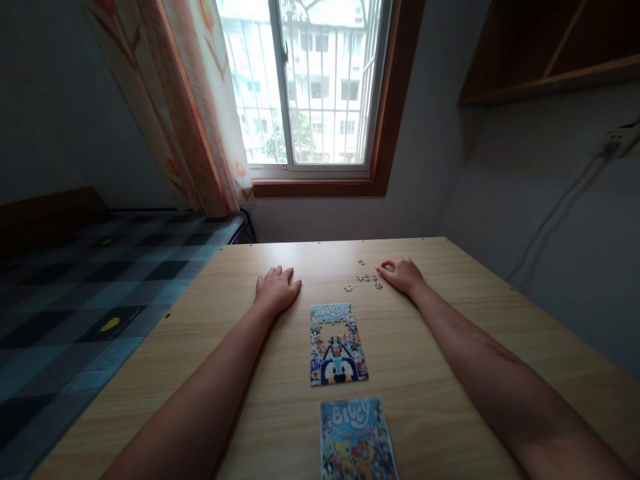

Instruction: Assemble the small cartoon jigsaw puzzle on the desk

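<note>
Several loose jigsaw pieces lie scattered toward the far edge of the worktop, right of its middle. Your right hand is just beside them, on the side of the far right corner, with thumb and forefinger brought close together; whether they pinch a piece is too small to tell. Your left hand rests palm down toward the left edge, its fingers spread, holding nothing.

Nearer to you than the pieces, about midway between the left and right edges, the partly filled puzzle lies flat, with a bare gap in its upper part below the title strip. The picture box is nearer to you again, cut off by the view.

To handle this well, you would do best to take one piece at a time by its rim, turn it until its colours and tabs suit the gap, and press straight down. Your left hand could steady the puzzle's left border, since thin card probably slides easily. Check the picture on the box if a piece resists; forcing it may bend a tab.
</note>
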Action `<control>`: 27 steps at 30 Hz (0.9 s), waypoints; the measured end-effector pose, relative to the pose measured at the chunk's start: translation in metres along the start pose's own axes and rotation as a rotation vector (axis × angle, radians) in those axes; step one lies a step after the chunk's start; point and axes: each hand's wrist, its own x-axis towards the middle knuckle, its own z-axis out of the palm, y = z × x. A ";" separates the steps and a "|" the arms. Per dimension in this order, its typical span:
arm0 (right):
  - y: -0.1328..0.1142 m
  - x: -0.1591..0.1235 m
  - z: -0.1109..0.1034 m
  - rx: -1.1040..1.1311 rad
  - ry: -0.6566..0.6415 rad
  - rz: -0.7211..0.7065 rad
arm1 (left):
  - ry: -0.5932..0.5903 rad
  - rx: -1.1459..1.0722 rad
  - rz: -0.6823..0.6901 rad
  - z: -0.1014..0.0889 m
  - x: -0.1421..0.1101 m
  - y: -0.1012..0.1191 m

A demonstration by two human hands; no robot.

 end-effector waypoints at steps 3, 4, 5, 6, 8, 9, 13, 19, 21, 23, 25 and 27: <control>-0.006 -0.003 -0.003 -0.020 -0.017 0.009 | 0.010 -0.003 0.003 0.000 -0.001 0.000; -0.008 -0.004 -0.004 -0.024 -0.016 0.017 | 0.014 -0.003 0.003 -0.001 -0.001 0.000; -0.010 -0.004 -0.004 -0.027 -0.013 0.026 | 0.018 -0.003 0.004 -0.001 -0.001 0.001; -0.012 -0.004 -0.004 -0.030 -0.010 0.034 | 0.020 -0.003 0.006 -0.001 -0.001 0.001; -0.013 -0.004 -0.003 -0.030 -0.007 0.045 | 0.020 -0.003 0.007 -0.001 -0.001 0.001; -0.012 -0.003 -0.002 -0.027 -0.006 0.047 | 0.019 -0.003 0.006 -0.001 -0.001 0.001; -0.009 0.000 0.002 0.025 0.000 0.025 | 0.012 -0.005 0.005 -0.001 -0.001 0.000; -0.001 0.000 0.005 0.413 0.022 0.043 | 0.031 -0.020 0.014 0.000 -0.001 -0.001; 0.003 0.000 0.006 0.625 0.030 0.061 | 0.042 -0.031 0.016 0.000 -0.001 0.000; 0.007 0.000 0.006 0.820 0.065 0.100 | 0.058 -0.046 0.022 0.000 -0.002 0.000; 0.011 0.001 0.005 0.935 0.138 0.160 | 0.078 -0.066 0.035 0.001 -0.002 0.000; 0.014 0.001 0.005 0.979 0.207 0.220 | 0.099 -0.086 0.044 0.002 -0.002 0.000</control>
